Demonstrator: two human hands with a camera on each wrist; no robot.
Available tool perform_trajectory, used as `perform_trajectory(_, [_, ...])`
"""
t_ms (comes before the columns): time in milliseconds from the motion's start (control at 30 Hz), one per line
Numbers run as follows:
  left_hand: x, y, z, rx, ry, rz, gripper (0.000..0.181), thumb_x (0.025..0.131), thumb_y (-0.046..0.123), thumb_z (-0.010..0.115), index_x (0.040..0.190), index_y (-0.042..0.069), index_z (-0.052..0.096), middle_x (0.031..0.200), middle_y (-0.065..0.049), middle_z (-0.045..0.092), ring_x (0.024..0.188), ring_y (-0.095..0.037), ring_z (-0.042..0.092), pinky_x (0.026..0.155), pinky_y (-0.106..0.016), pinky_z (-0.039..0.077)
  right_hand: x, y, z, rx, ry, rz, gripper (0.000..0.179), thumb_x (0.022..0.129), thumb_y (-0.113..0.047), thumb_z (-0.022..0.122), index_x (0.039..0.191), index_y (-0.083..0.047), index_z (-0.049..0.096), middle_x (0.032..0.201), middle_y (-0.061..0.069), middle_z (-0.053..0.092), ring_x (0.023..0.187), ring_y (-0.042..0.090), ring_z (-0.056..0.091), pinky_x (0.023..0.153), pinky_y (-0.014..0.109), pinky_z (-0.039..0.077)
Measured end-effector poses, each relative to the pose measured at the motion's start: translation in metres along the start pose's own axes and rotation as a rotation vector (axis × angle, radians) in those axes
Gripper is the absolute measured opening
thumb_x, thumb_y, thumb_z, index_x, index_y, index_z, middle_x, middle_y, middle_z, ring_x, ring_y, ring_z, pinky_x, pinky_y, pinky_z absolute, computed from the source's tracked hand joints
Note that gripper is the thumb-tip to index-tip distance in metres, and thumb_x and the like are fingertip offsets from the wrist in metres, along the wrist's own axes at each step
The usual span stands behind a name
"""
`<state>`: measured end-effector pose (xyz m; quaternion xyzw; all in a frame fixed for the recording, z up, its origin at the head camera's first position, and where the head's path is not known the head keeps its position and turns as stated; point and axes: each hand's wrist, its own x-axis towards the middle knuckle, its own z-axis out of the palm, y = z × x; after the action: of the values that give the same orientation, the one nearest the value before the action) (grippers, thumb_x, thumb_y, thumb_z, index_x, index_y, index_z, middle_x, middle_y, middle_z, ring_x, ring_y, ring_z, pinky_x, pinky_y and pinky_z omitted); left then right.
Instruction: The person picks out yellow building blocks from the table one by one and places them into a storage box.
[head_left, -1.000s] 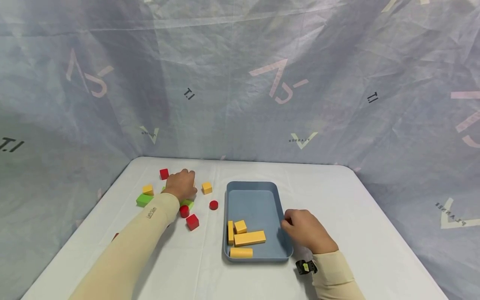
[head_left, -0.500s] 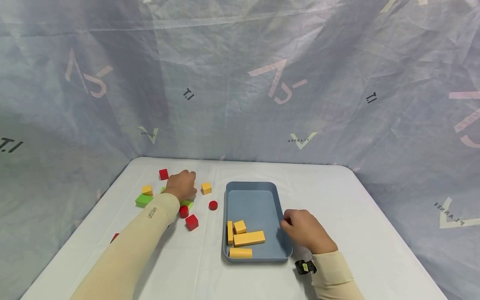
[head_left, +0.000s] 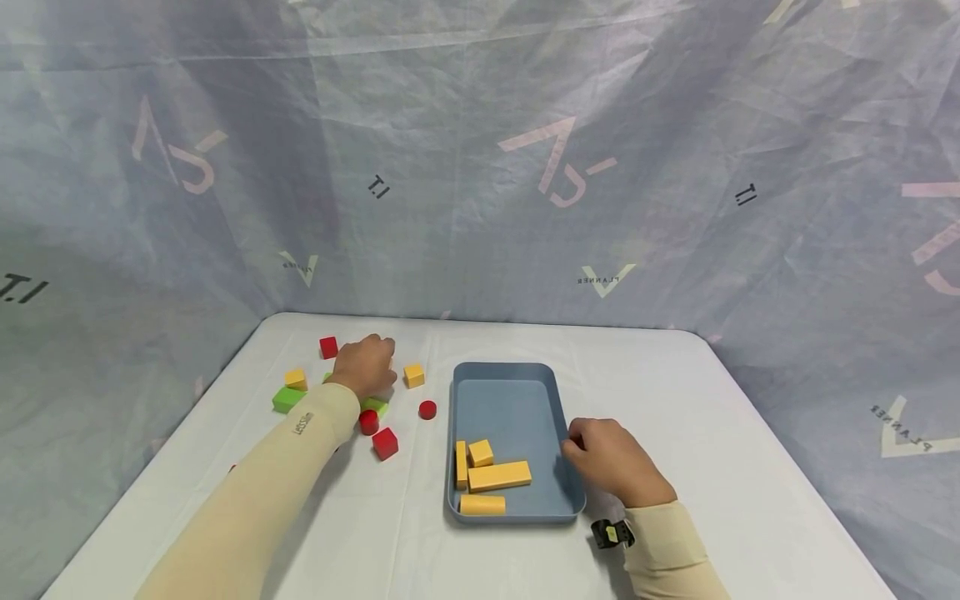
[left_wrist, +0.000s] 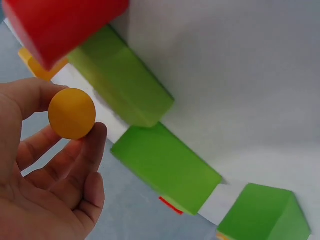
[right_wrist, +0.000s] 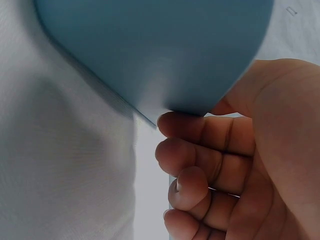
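Note:
At the left of the table my left hand (head_left: 365, 367) is among scattered blocks. It pinches a yellow cylinder (left_wrist: 72, 114), whose round end faces the left wrist camera; the head view hardly shows it. Green blocks (left_wrist: 167, 167) and a red block (left_wrist: 65, 25) lie close by the fingers. On the other side, my right hand (head_left: 618, 461) grips the right wall of a blue-grey tray (head_left: 502, 408), fingers curled against its outside in the right wrist view. Within the tray, a long yellow block (head_left: 499, 477), a yellow cube (head_left: 481, 453), a thin yellow block (head_left: 461, 465) and another yellow cylinder (head_left: 482, 505) lie toward the near left.
Between left hand and tray are a yellow cube (head_left: 414, 376), a red disc (head_left: 427, 409), a red cube (head_left: 386, 444) and a red cylinder (head_left: 368, 422). Farther left lie a green block (head_left: 288, 400), a yellow block (head_left: 296, 379) and another red cube (head_left: 328, 347).
My left hand has risen very slightly and edged to the right. The right hand, the tray and the visible blocks stay where they were.

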<state>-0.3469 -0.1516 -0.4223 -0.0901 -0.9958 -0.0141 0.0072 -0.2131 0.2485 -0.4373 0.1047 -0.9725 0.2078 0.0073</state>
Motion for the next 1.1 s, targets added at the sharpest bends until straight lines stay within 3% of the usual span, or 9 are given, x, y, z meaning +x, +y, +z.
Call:
perform_trajectory(533, [-0.007,0.025,-0.016,0.012,0.143,0.149,0.027,0.086,0.023,0.079,0.108,0.010,0.068,0.092,-0.004,0.063,0.085,-0.019,0.061,0.076,-0.043,0.057,-0.001,-0.001,0.000,-0.011,0.004,-0.007,0.031,0.095,-0.019,0.061,0.065,-0.019,0.052,0.058,-0.004,0.042,0.054,0.012,0.044,0.054,0.030,0.037])
perform_trajectory(767, [-0.012,0.039,-0.021,0.034,0.244,0.231,0.019,0.086,0.020,0.076,0.099,0.011,0.066,0.085,-0.003,0.060,0.077,-0.018,0.060,0.070,-0.042,0.055,-0.001,-0.001,-0.001,-0.009,0.002,-0.009,0.030,0.095,-0.019,0.061,0.066,-0.019,0.053,0.058,-0.004,0.043,0.055,0.012,0.045,0.054,0.030,0.038])
perform_trajectory(1100, [-0.018,0.066,-0.027,0.017,0.203,0.253,0.027,0.089,0.025,0.073,0.113,0.014,0.067,0.093,-0.002,0.061,0.078,-0.017,0.059,0.079,-0.041,0.055,-0.001,-0.001,-0.001,-0.008,0.001,-0.006,0.031,0.096,-0.020,0.061,0.066,-0.019,0.053,0.058,-0.003,0.044,0.054,0.013,0.045,0.053,0.030,0.038])
